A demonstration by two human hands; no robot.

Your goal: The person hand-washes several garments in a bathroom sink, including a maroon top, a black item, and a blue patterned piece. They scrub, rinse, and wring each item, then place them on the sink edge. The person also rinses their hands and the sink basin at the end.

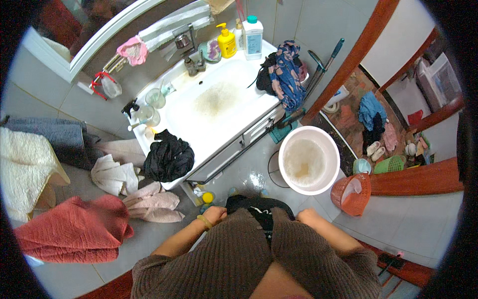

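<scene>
My left hand (214, 215), with a yellowish bangle (205, 222) at its wrist, rests by my waist beside my black clothing (239, 202). My right hand (307, 216) is at the other side of my waist. Both hands have their fingers turned in and partly hidden, so I cannot tell whether they grip the cloth. Before me is a white washbasin (183, 127) with murky water (216, 99) in it. A crumpled black garment (169, 156) lies on its near left corner. Blue patterned and black clothes (286, 76) are heaped at its right end. A pale bucket (335, 160) holds cloudy, sudsy water.
A faucet (193, 63), a yellow pump bottle (226, 42) and a white bottle (253, 39) stand along the basin's back. Cups (155, 98) stand at its left. Towels (74, 231) hang at left. An orange basket (351, 202) is beside the bucket. Clothes (371, 112) lie beyond the doorway.
</scene>
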